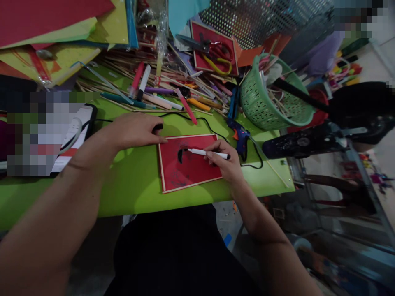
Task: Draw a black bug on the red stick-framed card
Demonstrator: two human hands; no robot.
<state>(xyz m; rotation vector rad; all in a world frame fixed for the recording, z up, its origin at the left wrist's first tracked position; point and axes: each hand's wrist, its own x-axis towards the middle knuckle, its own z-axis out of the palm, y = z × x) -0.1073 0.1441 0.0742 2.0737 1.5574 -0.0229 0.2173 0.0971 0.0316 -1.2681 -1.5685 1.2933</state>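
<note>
My right hand [226, 162] is closed around a white marker [196, 152] with a black end. Its tip meets a red board [200, 170] edged with thin pale strips, beside a dark half-moon mark. Faint dark smudges show lower on the board. At the board's upper left corner rests my left hand [135, 129], thumb touching the edge. Between its fingers is a small black piece that looks like a marker cap [157, 127].
Behind the board lie loose markers [143, 82] and thin sticks. A blue glue gun [241, 135] with a black cord lies right, near a green basket [274, 102]. Scissors [217, 57] rest on another red board. A phone [88, 123] is left; coloured sheets [55, 20] are behind.
</note>
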